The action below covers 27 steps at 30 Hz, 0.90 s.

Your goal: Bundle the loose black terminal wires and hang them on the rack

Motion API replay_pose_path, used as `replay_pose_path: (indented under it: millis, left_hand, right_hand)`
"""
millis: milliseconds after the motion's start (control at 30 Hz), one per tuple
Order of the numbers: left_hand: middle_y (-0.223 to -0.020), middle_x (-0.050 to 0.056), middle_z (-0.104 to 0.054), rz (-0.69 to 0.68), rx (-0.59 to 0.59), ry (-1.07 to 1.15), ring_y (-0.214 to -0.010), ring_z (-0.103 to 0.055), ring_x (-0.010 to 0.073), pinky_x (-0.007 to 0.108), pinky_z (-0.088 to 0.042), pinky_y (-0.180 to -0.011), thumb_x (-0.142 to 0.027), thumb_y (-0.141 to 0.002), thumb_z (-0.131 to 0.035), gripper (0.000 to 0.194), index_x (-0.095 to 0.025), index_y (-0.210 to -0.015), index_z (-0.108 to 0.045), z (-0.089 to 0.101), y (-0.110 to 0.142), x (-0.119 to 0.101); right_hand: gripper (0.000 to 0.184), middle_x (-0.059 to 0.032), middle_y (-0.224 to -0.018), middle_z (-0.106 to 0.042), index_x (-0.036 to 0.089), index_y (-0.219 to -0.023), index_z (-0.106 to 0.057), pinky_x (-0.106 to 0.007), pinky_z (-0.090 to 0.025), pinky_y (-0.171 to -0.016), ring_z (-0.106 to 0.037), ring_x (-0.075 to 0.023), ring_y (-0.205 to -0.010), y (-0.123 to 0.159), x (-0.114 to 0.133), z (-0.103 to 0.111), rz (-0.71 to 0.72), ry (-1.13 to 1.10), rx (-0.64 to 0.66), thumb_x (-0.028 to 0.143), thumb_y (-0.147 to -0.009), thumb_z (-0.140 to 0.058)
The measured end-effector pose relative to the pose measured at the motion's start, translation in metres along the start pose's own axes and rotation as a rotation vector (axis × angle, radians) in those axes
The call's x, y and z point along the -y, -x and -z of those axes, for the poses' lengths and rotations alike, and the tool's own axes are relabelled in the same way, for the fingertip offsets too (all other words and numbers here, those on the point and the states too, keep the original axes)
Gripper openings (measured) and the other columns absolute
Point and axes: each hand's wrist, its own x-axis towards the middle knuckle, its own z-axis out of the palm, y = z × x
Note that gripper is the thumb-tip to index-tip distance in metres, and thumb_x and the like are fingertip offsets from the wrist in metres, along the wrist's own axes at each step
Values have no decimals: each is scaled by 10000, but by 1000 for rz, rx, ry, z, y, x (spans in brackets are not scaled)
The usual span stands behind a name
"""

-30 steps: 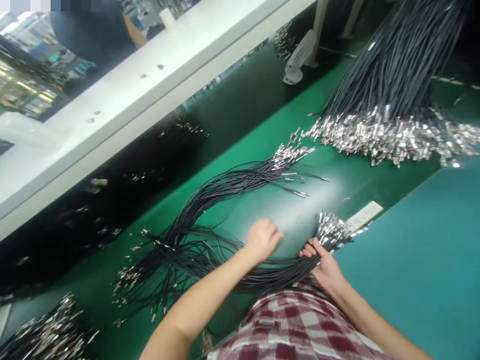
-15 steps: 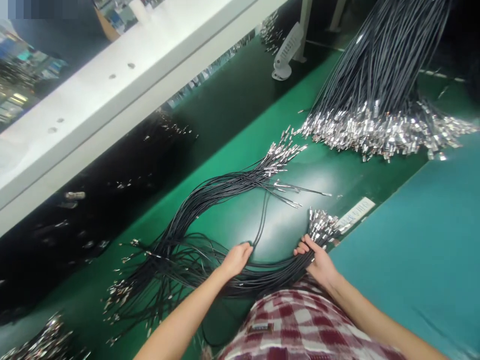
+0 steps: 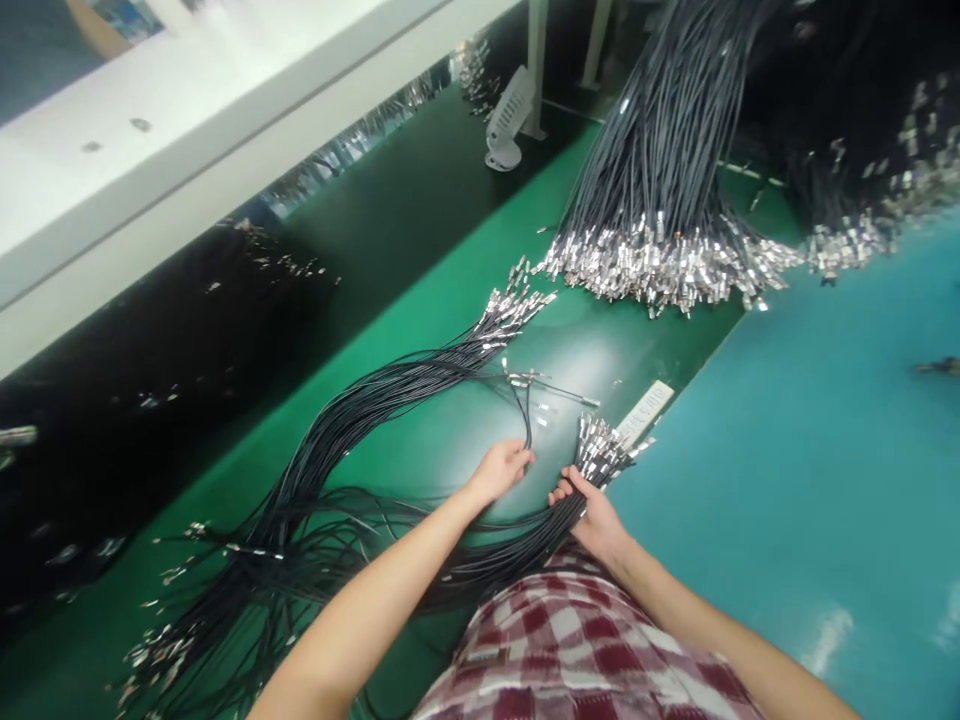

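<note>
My right hand (image 3: 589, 508) is closed around a thick bundle of thin black wires (image 3: 510, 556), just below its cluster of silvery metal terminals (image 3: 602, 450). To its left, my left hand (image 3: 504, 470) pinches a few black wires (image 3: 523, 408), whose metal ends lie up beside a second bundle. That second wire bundle (image 3: 375, 392) curves across the green table (image 3: 450, 440), its terminals (image 3: 511, 312) fanned out toward the back. At lower left the far ends of the wires (image 3: 165, 650) lie spread and tangled.
A large heap of black wires (image 3: 660, 130) with metal ends hangs at the upper right, more terminals (image 3: 855, 240) beyond it. A marked white label (image 3: 646, 410) lies near the table edge. A white shelf beam (image 3: 225, 150) crosses the upper left; a grey slotted clip-like object (image 3: 510, 115) stands behind.
The view has shifted to the right. My left hand has moved closer to my right hand, drawing the pinched wires along; their ends now bend near the second bundle. My right hand keeps its hold.
</note>
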Motion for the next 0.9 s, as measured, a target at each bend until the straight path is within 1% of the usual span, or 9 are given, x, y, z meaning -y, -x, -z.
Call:
replay_pose_path:
  millis: [100, 200, 367, 433, 533, 600, 667, 767, 900]
  left_hand:
    - [-529, -56, -421, -68, 126, 47, -496, -382, 109, 222, -318, -520, -367, -917, -401, 281, -165, -814, -568, -15, 57, 25]
    - [-646, -12, -532, -147, 153, -98, -602, -467, 129, 235, -360, -599, -344, -932, -402, 269, -180, -819, -583, -32, 94, 38]
    - [-761, 20, -640, -159, 64, -230, -683, -562, 155, 238, -389, -651, -278, -959, -362, 255, -198, -858, -583, -44, 91, 32]
    - [-766, 24, -651, -112, 0, -294, -703, -594, 165, 242, -399, -663, -267, -968, -349, 259, -199, -862, -575, -43, 85, 29]
    - [-768, 44, -670, 6, -38, -513, -733, -635, 197, 269, -411, -676, -243, -965, -361, 243, -200, -907, -593, -47, 88, 25]
    - [-810, 65, -690, 24, -10, -649, -769, -655, 220, 291, -426, -688, -262, -969, -370, 250, -201, -951, -612, -50, 94, 22]
    - [-843, 77, -696, -47, 19, -736, -813, -658, 234, 313, -445, -720, -352, -981, -378, 304, -201, -917, -634, -46, 95, 18]
    - [-898, 75, -682, -132, -93, -803, -878, -637, 224, 312, -463, -772, -449, -976, -400, 372, -198, -855, -646, -3, 81, 18]
    - [-1119, 102, -624, -9, -483, -1006, -1059, -567, 235, 320, -451, -880, -278, -948, -498, 195, -170, -1068, -610, 111, 49, 36]
  right_hand:
    - [72, -44, -827, -717, 177, -866, -648, -253, -581, -684, -680, -146, -733, -1, 3, -1, -9, 14, -47, 201, -827, -702]
    - [49, -107, -1007, -727, 168, -832, -636, -265, -586, -729, -698, -193, -923, 0, 4, -3, -17, 29, -3, 194, -841, -677]
    - [80, -81, -951, -735, 187, -775, -617, -274, -591, -733, -699, -199, -933, 5, 4, -5, 1, 23, -10, 199, -832, -672]
    - [38, -75, -921, -733, 189, -819, -631, -281, -591, -712, -702, -200, -893, 8, 5, -6, 17, 8, -4, 179, -821, -667]
    - [170, -68, -920, -721, 178, -967, -653, -282, -587, -736, -690, -189, -871, 12, 5, -5, 30, 26, 51, 169, -801, -686]
    - [214, -14, -791, -683, 187, -994, -648, -276, -586, -733, -663, -151, -762, 14, 4, -2, 35, 40, 83, 206, -794, -720]
    - [199, 61, -602, -554, 197, -892, -632, -252, -576, -657, -564, -99, -571, 14, 2, 3, 37, 33, 95, 275, -770, -769]
    - [333, 111, -501, -381, 191, -740, -549, -226, -533, -554, -390, -53, -436, 9, 0, 12, 3, 5, 72, 341, -690, -842]
    - [412, 117, -508, -360, 187, -735, -514, -242, -526, -561, -366, -48, -436, 3, 0, 16, -29, 5, 40, 325, -622, -885]
